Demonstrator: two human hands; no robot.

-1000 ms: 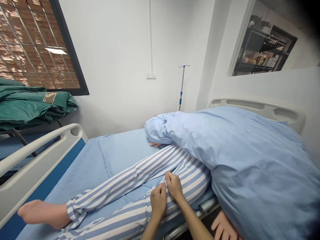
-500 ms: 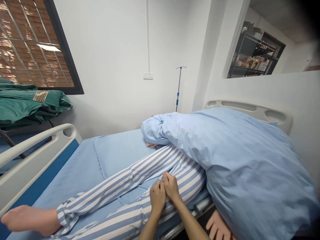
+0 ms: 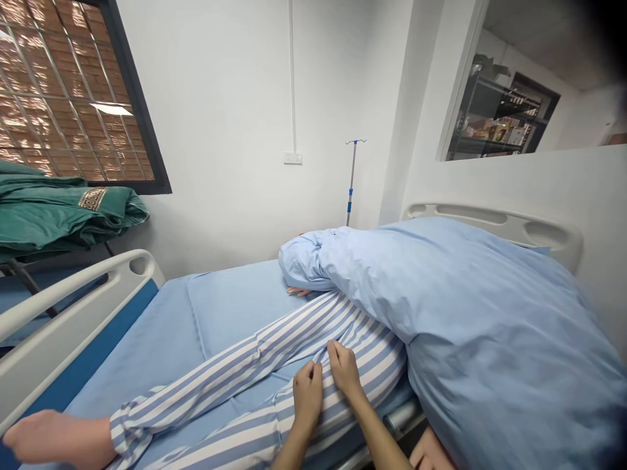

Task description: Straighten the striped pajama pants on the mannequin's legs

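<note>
Curled into a fist, my left hand [image 3: 308, 395] is over the thigh of the striped trousers [image 3: 289, 334], which are blue and white. Close on its right is my right hand [image 3: 343, 369], also closed, with a small gap between the two. The undersides of both hands are hidden, so whether they grip any cloth cannot be seen. The trousers are on a figure with a smooth, manikin-like bare foot [image 3: 61, 436], lying on a blue-sheeted bed [image 3: 235, 287]. A light blue quilt [image 3: 470, 300] covers its upper body.
A footboard [image 3: 88, 326] stands at left and a headboard [image 3: 494, 219] at right. Along the near edge runs a metal bed rail [image 3: 402, 418]; a manikin hand [image 3: 430, 450] hangs beside it. An IV pole [image 3: 352, 173] rises behind the bed. Green folded cloth [image 3: 63, 215] lies far left.
My two fists, which were touching, have come slightly apart, the right one shifting rightward. The whole view has tilted up a little. The quilt and figure look the same.
</note>
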